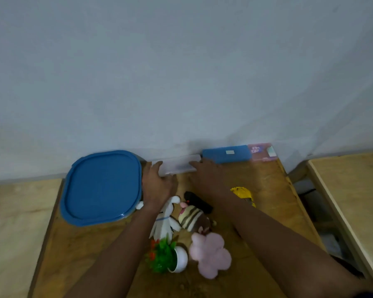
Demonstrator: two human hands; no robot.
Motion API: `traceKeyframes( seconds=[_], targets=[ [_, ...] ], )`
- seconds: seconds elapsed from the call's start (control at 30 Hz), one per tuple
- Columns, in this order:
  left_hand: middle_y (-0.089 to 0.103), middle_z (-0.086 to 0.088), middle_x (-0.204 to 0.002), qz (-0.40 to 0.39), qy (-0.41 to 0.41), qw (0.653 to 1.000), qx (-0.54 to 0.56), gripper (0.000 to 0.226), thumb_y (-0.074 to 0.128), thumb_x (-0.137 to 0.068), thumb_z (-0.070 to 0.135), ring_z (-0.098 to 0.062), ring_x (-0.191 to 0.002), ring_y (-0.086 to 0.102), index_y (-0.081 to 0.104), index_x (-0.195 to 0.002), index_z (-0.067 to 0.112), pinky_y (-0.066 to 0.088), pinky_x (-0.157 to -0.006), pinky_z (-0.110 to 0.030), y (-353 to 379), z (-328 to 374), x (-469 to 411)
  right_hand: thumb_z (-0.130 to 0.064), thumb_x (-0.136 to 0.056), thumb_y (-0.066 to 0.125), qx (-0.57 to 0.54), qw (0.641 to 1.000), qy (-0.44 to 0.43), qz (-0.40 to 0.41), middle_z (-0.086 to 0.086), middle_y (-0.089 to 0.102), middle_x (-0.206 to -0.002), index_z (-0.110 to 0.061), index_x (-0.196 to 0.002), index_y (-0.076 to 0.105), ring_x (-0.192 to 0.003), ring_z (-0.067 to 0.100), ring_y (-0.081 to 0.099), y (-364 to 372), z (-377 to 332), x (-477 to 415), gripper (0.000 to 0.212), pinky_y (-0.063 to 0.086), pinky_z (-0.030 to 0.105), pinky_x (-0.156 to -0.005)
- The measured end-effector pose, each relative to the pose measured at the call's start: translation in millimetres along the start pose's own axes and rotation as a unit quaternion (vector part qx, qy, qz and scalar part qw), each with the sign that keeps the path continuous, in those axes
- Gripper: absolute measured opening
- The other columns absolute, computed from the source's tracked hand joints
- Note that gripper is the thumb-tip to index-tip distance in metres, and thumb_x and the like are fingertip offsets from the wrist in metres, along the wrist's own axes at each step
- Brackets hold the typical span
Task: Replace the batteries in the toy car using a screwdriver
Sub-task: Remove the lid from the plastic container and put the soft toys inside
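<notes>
Head view: both hands on a clear plastic case (177,166) at the wall. Left hand (157,186) fingers wrap its left end, right hand (205,175) fingers lie flat on it. No toy car or screwdriver identifiable. Task barely started.

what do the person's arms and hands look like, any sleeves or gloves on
Both forearms are bare up to the bottom edge of the picture, with no sleeves in view. The left hand and right hand wear no gloves. The blurry picture shows no watch, ring or bracelet.
</notes>
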State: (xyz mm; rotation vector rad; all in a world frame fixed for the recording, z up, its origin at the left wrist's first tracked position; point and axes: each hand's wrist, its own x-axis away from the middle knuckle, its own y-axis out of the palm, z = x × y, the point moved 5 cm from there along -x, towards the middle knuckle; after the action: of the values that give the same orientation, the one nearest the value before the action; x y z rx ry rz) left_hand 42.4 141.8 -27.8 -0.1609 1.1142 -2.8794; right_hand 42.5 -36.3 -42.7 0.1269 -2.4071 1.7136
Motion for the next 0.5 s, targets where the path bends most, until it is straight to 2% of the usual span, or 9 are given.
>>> traceKeyframes(
  seconds=[0.1, 0.2, 0.33, 0.5],
  targets=[
    [0.060, -0.016, -0.133, 0.044, 0.027, 0.999, -0.017, 0.043, 0.068, -0.085, 0.009, -0.032, -0.124, 0.054, 0.064, -0.128, 0.004, 0.042, -0.105, -0.036, -30, 10, 26, -0.047, -0.090, 0.057, -0.067, 0.997, -0.039, -0.003, 0.008, 0.055, -0.132, -0.029, -0.136, 0.056, -0.122, 0.028, 0.052, -4, -19, 24, 0.048, 0.042, 0.040, -0.100],
    [0.061, -0.014, -0.132, 0.093, 0.033, 0.995, -0.032, 0.038, 0.068, -0.089, 0.017, -0.029, -0.122, 0.055, 0.065, -0.125, 0.007, 0.043, -0.102, -0.036, -64, 8, 52, -0.052, -0.087, 0.057, -0.096, 0.992, -0.082, 0.003, 0.006, 0.061, -0.126, -0.028, -0.131, 0.061, -0.119, 0.026, 0.056, -8, -43, 45, 0.050, 0.047, 0.039, -0.098],
    [0.056, -0.013, -0.139, 0.116, -0.019, 0.990, -0.081, 0.043, 0.069, -0.089, 0.027, -0.030, -0.130, 0.050, 0.063, -0.129, 0.012, 0.044, -0.106, -0.045, -102, -21, 77, -0.050, -0.087, 0.057, -0.113, 0.987, -0.114, -0.008, 0.003, 0.061, -0.130, -0.029, -0.131, 0.062, -0.120, 0.026, 0.056, -7, -82, 74, 0.048, 0.049, 0.043, -0.098],
    [0.052, -0.013, -0.144, 0.106, -0.064, 0.988, -0.093, 0.047, 0.068, -0.090, 0.030, -0.030, -0.129, 0.051, 0.060, -0.133, 0.013, 0.044, -0.106, -0.045, -147, -54, 86, -0.059, -0.085, 0.054, -0.133, 0.983, -0.118, -0.032, 0.002, 0.063, -0.124, -0.034, -0.128, 0.061, -0.113, 0.027, 0.061, 5, -130, 81, 0.051, 0.055, 0.046, -0.089]
  ],
)
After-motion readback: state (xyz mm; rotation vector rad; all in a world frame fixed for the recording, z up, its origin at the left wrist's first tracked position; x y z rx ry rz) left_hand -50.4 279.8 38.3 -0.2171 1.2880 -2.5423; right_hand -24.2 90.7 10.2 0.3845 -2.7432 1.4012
